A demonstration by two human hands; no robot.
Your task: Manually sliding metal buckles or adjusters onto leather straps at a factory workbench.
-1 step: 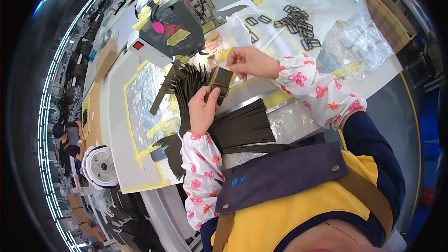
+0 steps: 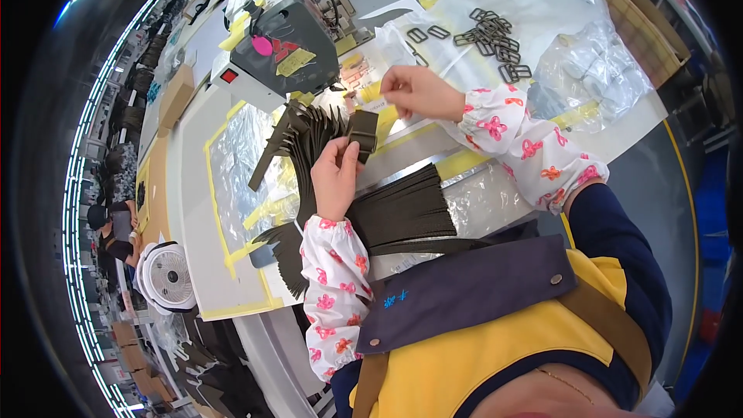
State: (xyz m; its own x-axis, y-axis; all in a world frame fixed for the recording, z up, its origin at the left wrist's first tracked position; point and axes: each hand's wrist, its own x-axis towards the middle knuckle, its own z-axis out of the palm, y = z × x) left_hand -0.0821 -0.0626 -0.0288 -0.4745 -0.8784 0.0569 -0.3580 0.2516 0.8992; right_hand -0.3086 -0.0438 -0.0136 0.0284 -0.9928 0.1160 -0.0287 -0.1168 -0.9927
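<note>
My left hand [image 2: 334, 182] pinches a short folded piece of dark olive webbing [image 2: 364, 124] with a rectangular slide buckle at it, thumb on top. To its upper right, my right hand [image 2: 424, 93] is closed, thumb and fingertips drawn together, apart from the webbing. Whatever may be between those fingertips is too small to make out. Beneath and beside my left hand lies a fanned bundle of dark webbing straps [image 2: 406, 209]. More straps [image 2: 309, 135] bunch up just left of the held piece.
A sewing machine [image 2: 290, 50] with its lamp lit stands beyond my left hand. Loose rectangular buckles [image 2: 491, 39] lie on white plastic sheeting at the far right, near a crumpled clear bag [image 2: 592, 70]. A white fan [image 2: 166, 275] and a seated person [image 2: 120, 228] are at left.
My right hand has moved slightly up, away from the webbing. My left hand has risen a little with the webbing still in it.
</note>
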